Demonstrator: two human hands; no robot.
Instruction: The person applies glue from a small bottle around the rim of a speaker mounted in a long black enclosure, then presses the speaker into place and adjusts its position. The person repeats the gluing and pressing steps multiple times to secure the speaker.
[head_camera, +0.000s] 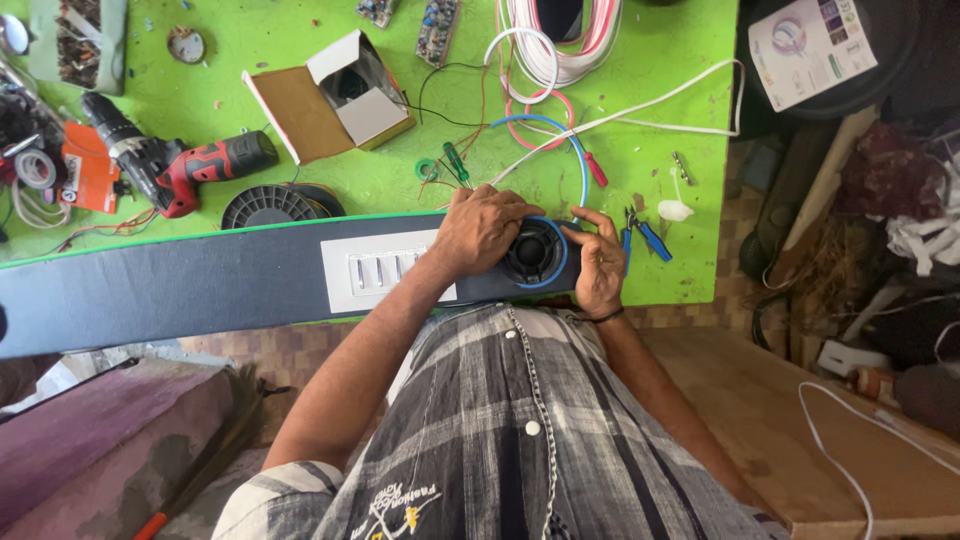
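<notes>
Fingers: left hand (482, 231) curls over black round part (533, 251) | right hand (600, 262) pinches its rim, steadying it on dark board (180, 290).

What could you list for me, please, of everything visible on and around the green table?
dark board: one, navy, along table's near edge
switch plate: one, white, on board
round fitting: one, black, on board between both hands
blue wire: one, looping to fitting
drill: one, red and black, table left
open carton: one, brown and white, table centre
screwdriver: one, green-handled, above left hand
pliers: one, blue-handled, beside right hand
white cable coil: one, table top
left hand: gripping fitting
right hand: fingers on fitting's rim
</notes>
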